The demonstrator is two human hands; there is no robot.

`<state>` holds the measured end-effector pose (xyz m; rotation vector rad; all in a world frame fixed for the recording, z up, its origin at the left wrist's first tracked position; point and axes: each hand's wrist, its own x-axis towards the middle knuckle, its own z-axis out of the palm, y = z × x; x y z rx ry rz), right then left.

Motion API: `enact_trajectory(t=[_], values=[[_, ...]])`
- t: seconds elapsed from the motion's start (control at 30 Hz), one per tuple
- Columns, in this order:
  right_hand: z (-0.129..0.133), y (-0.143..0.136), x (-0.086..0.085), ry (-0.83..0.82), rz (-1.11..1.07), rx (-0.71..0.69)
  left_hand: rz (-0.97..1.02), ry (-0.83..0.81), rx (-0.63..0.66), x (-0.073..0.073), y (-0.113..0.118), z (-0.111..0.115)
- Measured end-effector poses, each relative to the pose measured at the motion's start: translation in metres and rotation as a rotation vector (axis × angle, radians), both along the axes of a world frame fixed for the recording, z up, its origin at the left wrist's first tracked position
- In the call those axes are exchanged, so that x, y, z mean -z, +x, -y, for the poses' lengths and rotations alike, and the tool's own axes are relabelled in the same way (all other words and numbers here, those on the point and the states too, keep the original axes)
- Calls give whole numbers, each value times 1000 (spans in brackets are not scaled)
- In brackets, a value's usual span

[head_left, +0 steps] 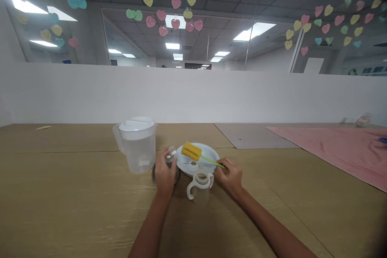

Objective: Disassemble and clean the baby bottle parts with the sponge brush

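My right hand [230,176] is closed round the green handle of a bottle brush [191,151] with a yellow sponge head. The sponge head is held over a white plate [213,152], where a small pale ring-shaped part [193,165] lies. My left hand [165,174] grips a small clear plastic cap [171,153] just left of the plate. Beneath that hand is a dark-rimmed round dish [178,177], mostly covered by it. Between my hands stands a clear baby bottle [201,195], upright and uncapped, with a white two-handled collar [208,180].
A clear pitcher [139,151] with a white lid stands left of my left hand. On the right, a pink cloth [335,145] lies over the tan table [75,205]. Behind it is a grey sheet [250,135], and a low white wall [193,96] runs along the back.
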<state>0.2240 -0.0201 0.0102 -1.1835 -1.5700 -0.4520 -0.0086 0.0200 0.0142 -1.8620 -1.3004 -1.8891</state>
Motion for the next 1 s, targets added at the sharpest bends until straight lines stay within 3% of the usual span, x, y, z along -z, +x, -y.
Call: enact_trajectory(t=[0.13,0.33,0.53,0.8,1.0], values=[[-5,4,1,-120,-149,85,-33,-124,-108,3,-20,-8],[-8,6,3,-167,-196,89,-363,-342,-71,14,-31,-14],[-6,6,3,-187,-208,82,-352,-584,-45,12,-30,-12],[-6,7,1,-192,-221,83,-352,-528,-156,12,-30,-15],[-6,6,-1,-219,-240,94,-423,-595,-70,12,-30,-15]])
